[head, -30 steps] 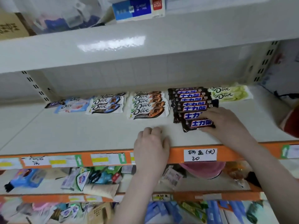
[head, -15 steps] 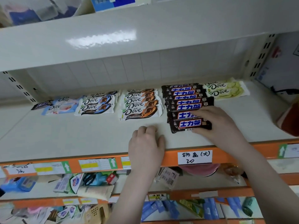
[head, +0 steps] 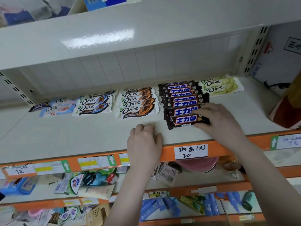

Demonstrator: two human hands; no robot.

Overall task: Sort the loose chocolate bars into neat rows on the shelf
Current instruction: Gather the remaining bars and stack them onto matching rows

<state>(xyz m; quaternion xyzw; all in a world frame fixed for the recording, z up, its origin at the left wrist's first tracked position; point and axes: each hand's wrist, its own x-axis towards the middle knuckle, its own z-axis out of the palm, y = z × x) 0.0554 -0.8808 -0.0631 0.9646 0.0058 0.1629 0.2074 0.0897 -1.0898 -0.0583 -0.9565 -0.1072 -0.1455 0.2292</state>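
On the white shelf [head: 81,136] several dark brown bars with blue-and-white lettering lie in an overlapping row [head: 182,98]. My right hand [head: 218,121] holds the right end of the front brown bar [head: 184,121], thumb under it and fingers over the end of the bar behind. My left hand [head: 145,142] rests on the shelf's front edge with its fingers curled, holding nothing. Left of the brown row lie a row of white Dove bars with orange print [head: 138,103], a row with blue print [head: 94,103], pale blue-pink Dove bars [head: 57,106] and one dark bar [head: 39,106]. Green Dove bars [head: 219,85] lie at the back right.
An orange price rail [head: 228,149] with paper labels runs along the shelf front. A red-brown package [head: 286,108] stands at the right end. The shelf above [head: 146,26] overhangs closely. Lower shelves hold mixed packets and blue tubes.
My right hand has drawn the front brown bar slightly toward the shelf front and squared it with the row. My left hand has stayed on the shelf edge.
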